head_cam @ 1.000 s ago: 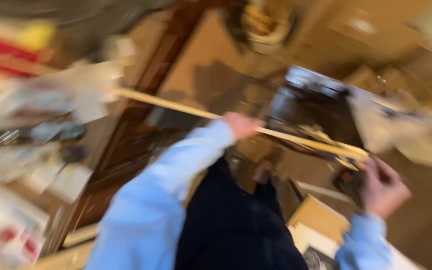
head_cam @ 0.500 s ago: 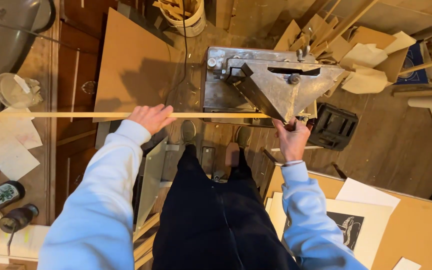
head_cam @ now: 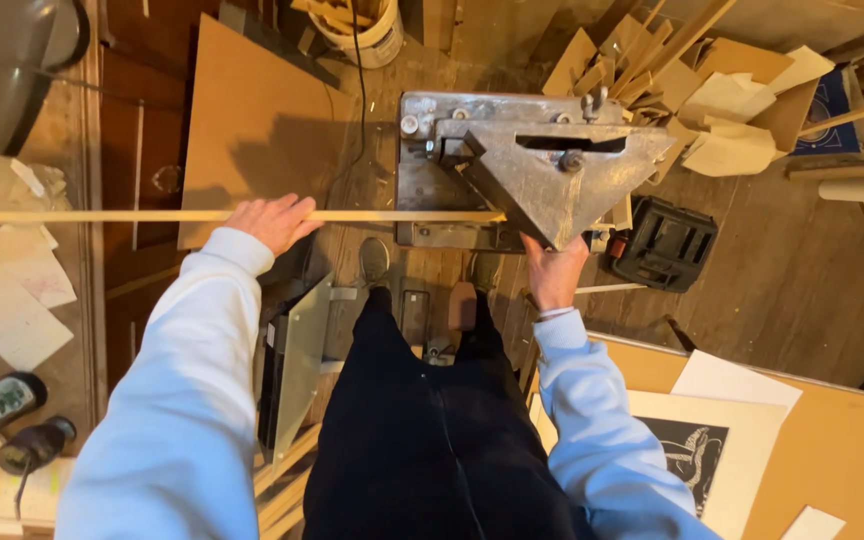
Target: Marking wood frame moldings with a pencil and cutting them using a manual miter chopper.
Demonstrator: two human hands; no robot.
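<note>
A long thin strip of pale wood (head_cam: 102,216) lies level across the view, from the left edge to a grey metal cutting machine (head_cam: 542,175) with a triangular head. My left hand (head_cam: 274,219) holds the strip near its middle. My right hand (head_cam: 554,270) is at the near edge of the machine, where the strip's right end goes under the triangular plate; its fingers are partly hidden. Both arms wear pale blue sleeves. My dark trousers and shoes stand over foot pedals (head_cam: 417,310) below.
A brown board (head_cam: 252,120) lies on the wooden floor behind the strip. Cardboard and wood offcuts (head_cam: 722,100) pile at the back right, a black case (head_cam: 662,240) next to the machine. A print (head_cam: 687,450) on a board lies at the right. Bottles (head_cam: 12,420) and papers sit left.
The view has steadied from a blurred swing. The strip, slanted a second ago, now lies level with its right end at the machine. My right hand has come up to the machine's edge.
</note>
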